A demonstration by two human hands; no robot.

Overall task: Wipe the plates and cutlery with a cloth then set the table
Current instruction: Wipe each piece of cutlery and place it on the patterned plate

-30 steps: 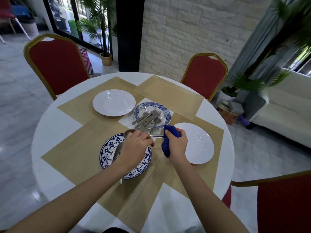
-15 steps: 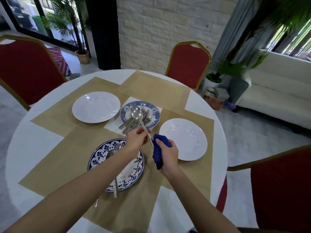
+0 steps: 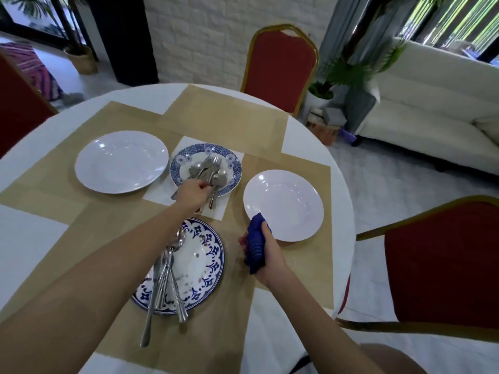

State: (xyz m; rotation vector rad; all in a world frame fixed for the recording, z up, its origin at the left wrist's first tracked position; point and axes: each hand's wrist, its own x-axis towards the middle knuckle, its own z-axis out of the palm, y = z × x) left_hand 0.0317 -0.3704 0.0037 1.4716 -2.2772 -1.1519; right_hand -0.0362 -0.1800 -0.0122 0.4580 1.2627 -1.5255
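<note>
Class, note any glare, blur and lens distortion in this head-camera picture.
Head view: bright glints on the left round white plate; overexposed window at top right; wide-angle lens bows the round white table's rim; left hand gripping steel cutlery looks slightly smeared; right hand's blue cloth looks crisper.

The round white table carried tan mats laid around the small blue plate at its middle, their corners overlapping. That plate sat on a white patch the mats left uncovered. A left white plate rested on the mat to the left of the blue plate, just beside it. A right white plate rested on the mat to the right of it and nearer. A patterned plate sat on the mat on the near side of the blue plate. Bare tabletop showed outside the mats, far from the blue plate.
</note>
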